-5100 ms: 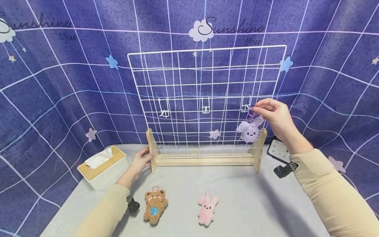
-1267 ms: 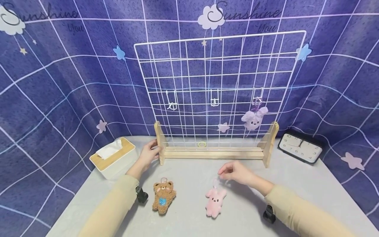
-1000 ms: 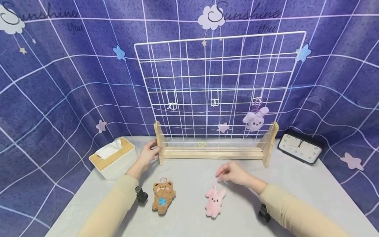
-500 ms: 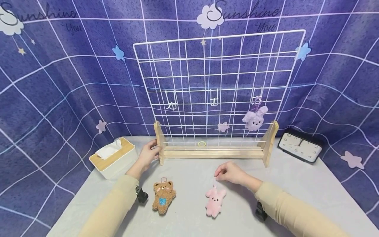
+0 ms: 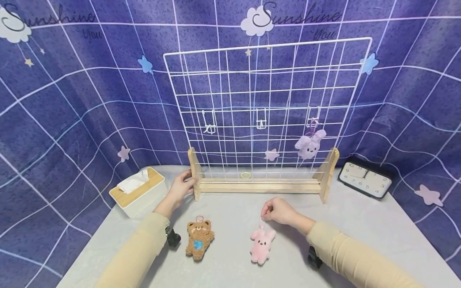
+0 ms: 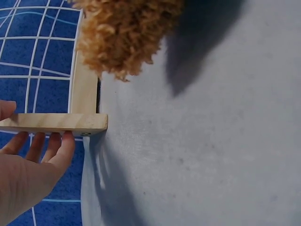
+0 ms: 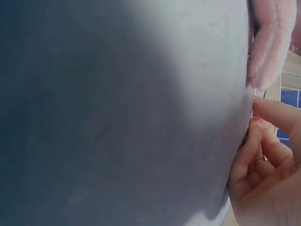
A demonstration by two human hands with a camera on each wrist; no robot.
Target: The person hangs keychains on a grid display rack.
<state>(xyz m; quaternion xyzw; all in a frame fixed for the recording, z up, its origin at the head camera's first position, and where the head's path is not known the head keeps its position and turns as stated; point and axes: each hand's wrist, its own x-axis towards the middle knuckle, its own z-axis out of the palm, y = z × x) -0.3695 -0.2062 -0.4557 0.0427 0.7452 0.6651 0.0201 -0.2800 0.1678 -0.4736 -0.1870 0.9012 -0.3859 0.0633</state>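
My left hand (image 5: 180, 188) holds the left wooden end piece (image 6: 56, 122) of a white wire grid rack (image 5: 266, 94), thumb on one face and fingertips on the other. Between thumb and finger, my right hand (image 5: 280, 211) pinches the cord loop of a pink plush bunny charm (image 5: 261, 246), which lies face up on the table. In the right wrist view, the bunny's ear (image 7: 270, 52) shows just above the fingertips. A purple plush bunny (image 5: 309, 147) hangs from the right hook (image 5: 313, 117). A brown plush bear (image 5: 199, 240) lies left of the pink bunny.
The left hook (image 5: 209, 124) and middle hook (image 5: 261, 120) on the grid carry nothing. A tissue box (image 5: 138, 192) stands at left and a clock (image 5: 365, 177) at right. Behind the rack's lower bar lies a yellow ring (image 5: 245, 175). A blue-purple curtain surrounds the table.
Earlier my right hand held the purple bunny up at the right hook; now it hangs there. The right hand has come down to the pink bunny's loop, edging left. My left hand stays put.
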